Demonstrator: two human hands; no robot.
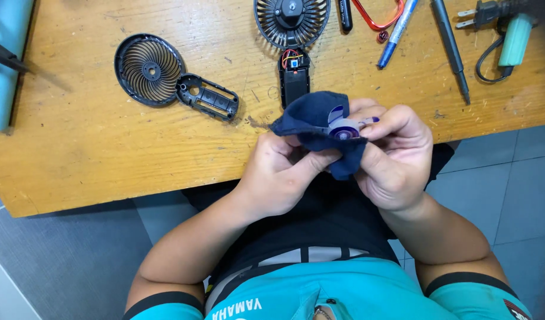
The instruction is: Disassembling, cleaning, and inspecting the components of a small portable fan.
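Just off the near edge of the wooden workbench (77,160), the left hand (278,175) pinches a dark blue cloth (311,118) between thumb and fingers, while the right hand (397,157) closes its fingers on a small purple-and-white fan blade (343,127) half wrapped in that cloth. Farther back on the bench lie a black fan grille cover (149,69), the opened fan body (292,29) with exposed wiring, a blue marker (397,32), a screwdriver (452,50) and a plug (483,12).

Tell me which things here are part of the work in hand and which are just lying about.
In hand: dark blue cloth, purple fan blade, left hand, right hand.
Lying about: fan grille cover, open fan body, blue pen, screwdriver, plug.
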